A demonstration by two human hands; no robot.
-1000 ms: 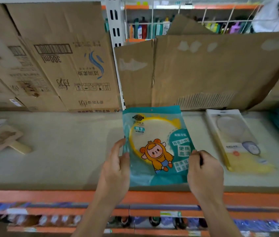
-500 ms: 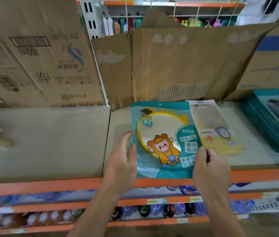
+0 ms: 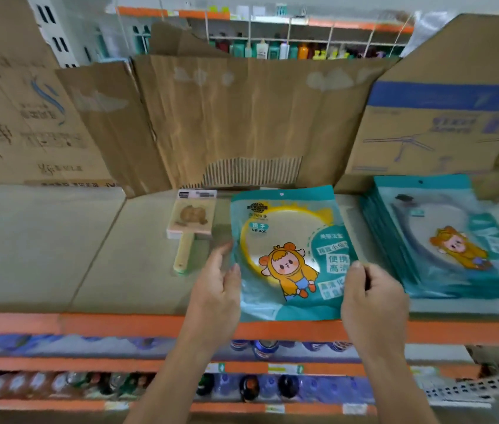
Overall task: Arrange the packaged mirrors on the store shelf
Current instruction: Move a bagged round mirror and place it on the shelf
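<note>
The teal packaged mirror point(image 3: 288, 255), a flat glossy pouch printed with a yellow ring, the word MIRROR and a cartoon child in an orange hood, is held face-up at the centre of the view. It is over the front part of the beige shelf board point(image 3: 43, 246). Its lower edge overlaps the orange shelf lip point(image 3: 119, 324) at 6 o'clock; whether it rests on the board or hangs just above it cannot be told.

At 9 o'clock in the view, brown cardboard cartons point(image 3: 28, 123) with blurred print stand along the back of the board. At 10 o'clock from the pouch, near but apart from it, lies a pale wooden paddle-shaped item point(image 3: 190, 221) in clear wrap with a white header card. Its handle points to 6 o'clock.

The left hand point(image 3: 214, 295) pinches the pouch's left edge at 8 o'clock, with the thumb on the front and the forefinger stretched up along the edge. At 12 o'clock a torn brown cardboard sheet point(image 3: 242, 117) stands behind the pouch. Above it, a far rack holds coloured bottles point(image 3: 272, 50). At 6 o'clock, under the lip, blurred bottles point(image 3: 260, 390) line the lower shelves.

The right hand point(image 3: 373, 307) is clamped on the pouch's right edge at 4 o'clock, with the thumb on the front and the other fingers curled behind.

At 3 o'clock from the pouch, just beside it, a stack of teal pouches point(image 3: 456, 240) of the same design lies flat on the board. A brown carton with a blue band point(image 3: 444, 123) stands behind the stack at 1 o'clock.
</note>
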